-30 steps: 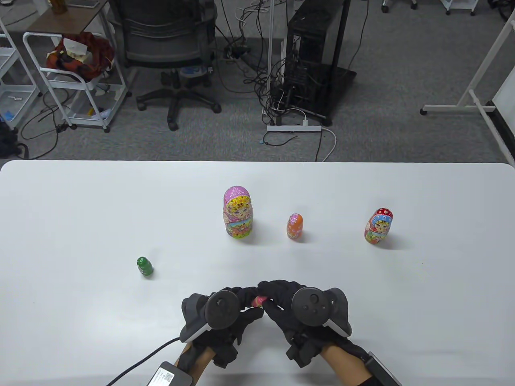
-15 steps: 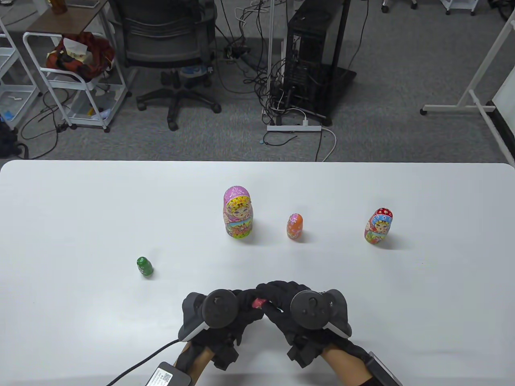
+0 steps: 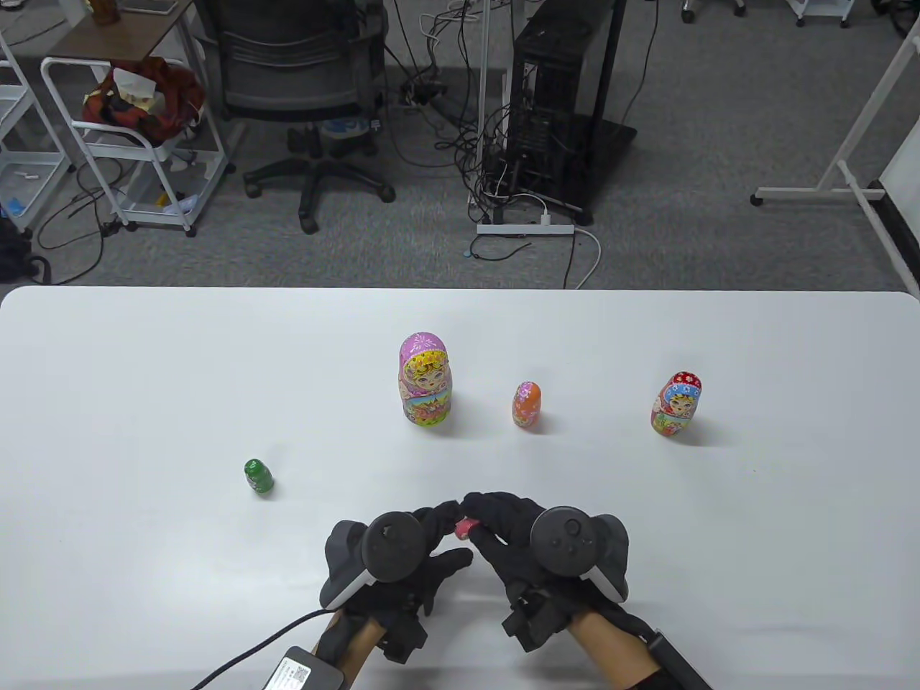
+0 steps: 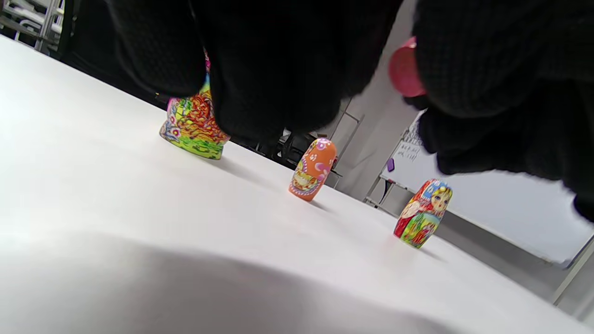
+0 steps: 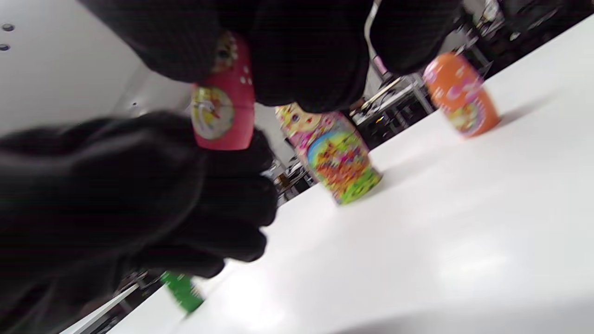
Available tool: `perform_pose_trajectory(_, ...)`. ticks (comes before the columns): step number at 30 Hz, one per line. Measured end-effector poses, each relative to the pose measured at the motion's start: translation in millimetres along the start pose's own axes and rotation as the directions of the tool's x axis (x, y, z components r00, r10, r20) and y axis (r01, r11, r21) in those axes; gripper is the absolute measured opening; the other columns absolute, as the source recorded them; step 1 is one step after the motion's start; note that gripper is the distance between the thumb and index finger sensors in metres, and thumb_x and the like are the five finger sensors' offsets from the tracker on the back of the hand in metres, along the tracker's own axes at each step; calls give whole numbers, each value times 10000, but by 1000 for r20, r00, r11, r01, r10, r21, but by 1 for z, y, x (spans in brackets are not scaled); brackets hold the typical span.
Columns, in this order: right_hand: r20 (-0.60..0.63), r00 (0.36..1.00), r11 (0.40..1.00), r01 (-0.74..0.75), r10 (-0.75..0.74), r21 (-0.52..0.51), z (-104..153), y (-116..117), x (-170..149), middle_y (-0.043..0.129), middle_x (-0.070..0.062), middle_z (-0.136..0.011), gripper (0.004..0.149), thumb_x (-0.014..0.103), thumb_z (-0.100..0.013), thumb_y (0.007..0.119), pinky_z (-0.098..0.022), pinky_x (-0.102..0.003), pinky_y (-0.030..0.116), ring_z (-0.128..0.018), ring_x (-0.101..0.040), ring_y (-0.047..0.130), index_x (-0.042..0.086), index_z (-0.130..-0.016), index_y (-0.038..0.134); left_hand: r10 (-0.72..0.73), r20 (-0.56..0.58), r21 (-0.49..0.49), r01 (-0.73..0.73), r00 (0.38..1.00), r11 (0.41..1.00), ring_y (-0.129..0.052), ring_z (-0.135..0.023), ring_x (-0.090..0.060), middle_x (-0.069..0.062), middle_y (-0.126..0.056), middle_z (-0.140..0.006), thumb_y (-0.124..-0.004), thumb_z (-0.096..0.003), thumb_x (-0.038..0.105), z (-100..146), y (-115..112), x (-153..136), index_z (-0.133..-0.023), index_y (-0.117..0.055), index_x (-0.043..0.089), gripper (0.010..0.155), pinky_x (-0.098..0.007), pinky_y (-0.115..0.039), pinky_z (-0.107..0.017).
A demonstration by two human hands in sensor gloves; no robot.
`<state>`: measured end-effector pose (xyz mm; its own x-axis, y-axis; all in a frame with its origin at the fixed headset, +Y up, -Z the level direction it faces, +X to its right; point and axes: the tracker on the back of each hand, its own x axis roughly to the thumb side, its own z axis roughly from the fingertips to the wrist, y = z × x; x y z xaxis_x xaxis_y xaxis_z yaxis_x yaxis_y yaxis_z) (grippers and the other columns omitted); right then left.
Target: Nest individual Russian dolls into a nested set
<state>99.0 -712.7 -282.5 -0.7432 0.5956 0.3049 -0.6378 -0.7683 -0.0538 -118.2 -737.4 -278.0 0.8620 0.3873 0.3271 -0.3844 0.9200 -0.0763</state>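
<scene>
Near the front edge of the white table (image 3: 144, 374), both gloved hands meet around a small pink doll (image 3: 465, 530). The right hand (image 3: 535, 550) pinches it by the upper part, fingers closed around the head. The left hand (image 3: 402, 553) curls in right under it, but I can't tell if it actually grips the base or just touches it.

My guess is they're trying to pull this doll open, so the green doll (image 3: 258, 476) off to the left can go inside. That needs a twist-and-pull with both hands.

Still standing further back: the big purple doll (image 3: 425, 379), the orange doll (image 3: 527, 404) and the red doll (image 3: 676, 405), well apart from each other.
</scene>
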Motion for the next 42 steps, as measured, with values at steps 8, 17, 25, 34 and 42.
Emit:
perform_pose_trajectory(8, -266, 897, 921, -382, 352, -70, -8, -25, -51, 796, -11, -911, 479, 428, -460, 806, -656, -485, 696, -724, -205, 871, 314, -906, 673, -335, -35, -34, 334, 942, 942, -475, -1078, -378, -137, -374, -1179, -702, -377, 713, -2, -8, -13, -1111, -301, 204, 979, -708, -374, -726)
perform_pose_trajectory(17, -405, 749, 846, -513, 524, 146, -14, -9, -93, 780, -9, -931, 478, 410, -459, 826, -672, -491, 680, -747, -205, 858, 323, -903, 672, -336, -64, -76, 331, 940, 941, -436, -1084, -392, -147, -328, -1189, -696, -379, 719, -4, -9, -17, -1115, -292, 225, 974, -729, -308, -718)
perform_pose_trajectory(25, -398, 736, 834, -520, 548, 187, -14, -3, -97, 769, 9, -936, 465, 411, -467, 816, -682, -504, 663, -765, -210, 839, 347, -905, 674, -331, -62, -84, 326, 941, 942, -459, -1080, -388, -141, -367, -1183, -696, -384, 710, -4, -10, -16, -1115, -306, 228, 959, -726, -321, -721)
perform_pose_trajectory(34, -281, 815, 861, -495, 506, 116, -14, -9, -68, 395, 22, -1154, 732, 608, -430, 747, -750, -583, 518, -1045, -314, 542, 496, -1009, 314, -285, -146, -10, 287, 947, 958, -447, -1083, -386, -139, -364, -1182, -707, -395, 680, -7, 14, -29, -1111, -342, 228, 922, -712, -339, -729)
perform_pose_trajectory(42, -15, 868, 859, -490, 497, 149, -12, 10, -21, 34, 36, -1154, 889, 706, -386, 717, -778, -656, 276, -1115, -324, 126, 526, -967, 69, -167, -491, 97, 245, 855, 965, -443, -1070, -380, -142, -355, -1167, -752, -392, 630, -10, 70, -134, -1100, -329, 210, 926, -636, -393, -753)
